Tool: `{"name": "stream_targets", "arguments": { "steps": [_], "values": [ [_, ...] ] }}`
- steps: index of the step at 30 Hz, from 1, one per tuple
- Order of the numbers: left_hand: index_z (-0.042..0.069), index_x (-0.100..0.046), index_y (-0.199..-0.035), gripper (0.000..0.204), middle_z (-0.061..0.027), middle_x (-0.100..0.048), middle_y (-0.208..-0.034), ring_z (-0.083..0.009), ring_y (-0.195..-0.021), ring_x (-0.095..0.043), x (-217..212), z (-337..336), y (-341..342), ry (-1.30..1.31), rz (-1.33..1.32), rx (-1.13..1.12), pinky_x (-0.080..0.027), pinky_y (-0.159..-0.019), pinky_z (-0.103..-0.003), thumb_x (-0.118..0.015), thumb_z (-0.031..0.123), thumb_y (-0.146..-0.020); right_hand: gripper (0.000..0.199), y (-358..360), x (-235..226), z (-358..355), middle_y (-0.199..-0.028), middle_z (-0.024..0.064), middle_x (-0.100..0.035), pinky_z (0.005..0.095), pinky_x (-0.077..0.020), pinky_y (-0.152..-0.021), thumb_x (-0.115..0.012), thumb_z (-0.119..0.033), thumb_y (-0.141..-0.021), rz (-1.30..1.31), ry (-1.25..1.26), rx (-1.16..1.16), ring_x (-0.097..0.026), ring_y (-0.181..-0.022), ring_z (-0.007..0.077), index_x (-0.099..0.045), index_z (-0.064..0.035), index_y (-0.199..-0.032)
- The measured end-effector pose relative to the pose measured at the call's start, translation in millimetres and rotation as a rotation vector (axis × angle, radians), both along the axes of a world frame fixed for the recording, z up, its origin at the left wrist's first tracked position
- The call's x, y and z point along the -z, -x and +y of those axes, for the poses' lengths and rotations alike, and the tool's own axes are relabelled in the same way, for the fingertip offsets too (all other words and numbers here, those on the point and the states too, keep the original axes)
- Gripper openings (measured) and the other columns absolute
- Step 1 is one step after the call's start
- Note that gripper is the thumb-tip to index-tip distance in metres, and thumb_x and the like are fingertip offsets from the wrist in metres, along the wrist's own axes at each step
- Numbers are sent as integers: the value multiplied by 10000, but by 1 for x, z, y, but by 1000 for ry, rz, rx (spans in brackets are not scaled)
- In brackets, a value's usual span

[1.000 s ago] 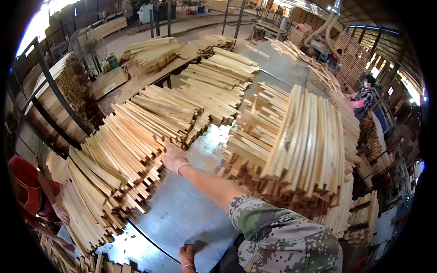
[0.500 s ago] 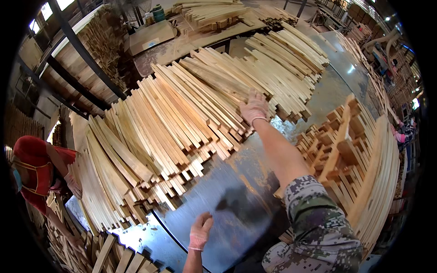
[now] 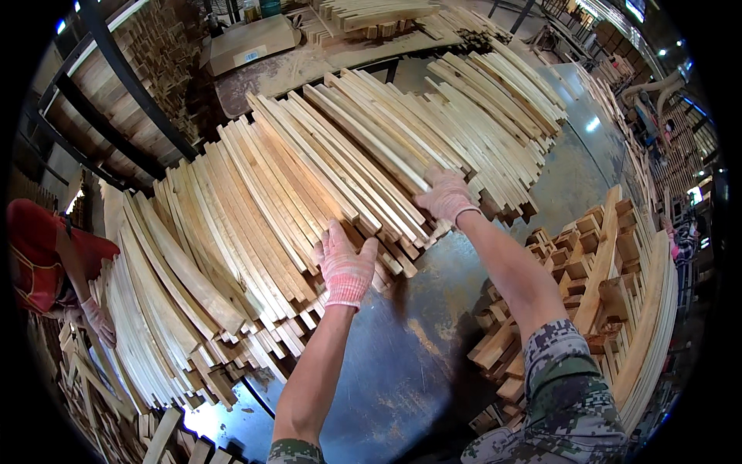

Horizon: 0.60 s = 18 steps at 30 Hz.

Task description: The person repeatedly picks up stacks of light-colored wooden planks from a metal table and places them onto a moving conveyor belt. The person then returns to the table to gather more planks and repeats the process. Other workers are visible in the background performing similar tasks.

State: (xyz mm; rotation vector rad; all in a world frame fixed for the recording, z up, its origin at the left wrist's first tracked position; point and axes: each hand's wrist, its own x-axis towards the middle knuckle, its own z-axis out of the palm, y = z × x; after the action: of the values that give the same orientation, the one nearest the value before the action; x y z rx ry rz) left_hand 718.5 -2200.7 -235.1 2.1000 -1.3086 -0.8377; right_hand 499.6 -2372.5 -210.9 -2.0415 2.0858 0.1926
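Observation:
Long, pale wooden strips (image 3: 263, 201) lie side by side in a wide layer across the metal table (image 3: 379, 371). My left hand (image 3: 345, 267), in a pinkish-white glove, rests against the near ends of the middle strips with its fingers spread. Farther right, my gloved right hand (image 3: 448, 197) closes round the near end of one wooden strip (image 3: 379, 143); its fingertips are partly hidden. Between my hands, strip ends stick out unevenly toward me.
At the left, another person in red (image 3: 58, 255) has a gloved hand (image 3: 99, 321) beside the strips. A crisscross stack of wood (image 3: 603, 286) stands at the right. Loose offcuts (image 3: 166, 433) lie at lower left. A cardboard box (image 3: 251, 48) sits beyond the strips.
My left hand has risen from over the bare metal onto the strip ends, fingers spreading. My right hand has come slightly nearer and rightward, and the strip under it now shows a narrower face.

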Motion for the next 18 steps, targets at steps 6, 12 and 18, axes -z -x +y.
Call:
{"name": "stream_targets", "arguments": {
  "steps": [6, 12, 18],
  "values": [
    [-87, -230, -1698, 1062, -360, -334, -1715, -454, -1656, -229, 2, -7, 8, -13, -7, -21, -117, -1375, -486, -721, 518, -976, 713, -19, -4, 12, -1268, 252, -745, 447, -606, -1004, -922, -384, -785, -246, -171, -31, -750, -1159, 381, -684, 4, -1334],
    [-90, -275, -1686, 1032, -344, -402, -1687, -399, -1641, -305, 9, 1, -12, 4, -28, -61, -137, -1374, -450, -710, 529, -984, 681, -43, -25, 40, -1196, 237, -775, 446, -609, -973, -924, -338, -793, -332, -288, 51, -767, -1110, 318, -684, 19, -1321],
    [-93, -353, -1659, 991, -336, -440, -1668, -399, -1632, -327, 19, 7, -25, 53, -21, -83, -139, -1374, -448, -723, 525, -978, 771, -55, -19, 59, -1374, 222, -722, 419, -556, -1071, -837, -439, -916, -622, -177, 69, -717, -1203, 333, -611, 11, -1499]
  ]
}}
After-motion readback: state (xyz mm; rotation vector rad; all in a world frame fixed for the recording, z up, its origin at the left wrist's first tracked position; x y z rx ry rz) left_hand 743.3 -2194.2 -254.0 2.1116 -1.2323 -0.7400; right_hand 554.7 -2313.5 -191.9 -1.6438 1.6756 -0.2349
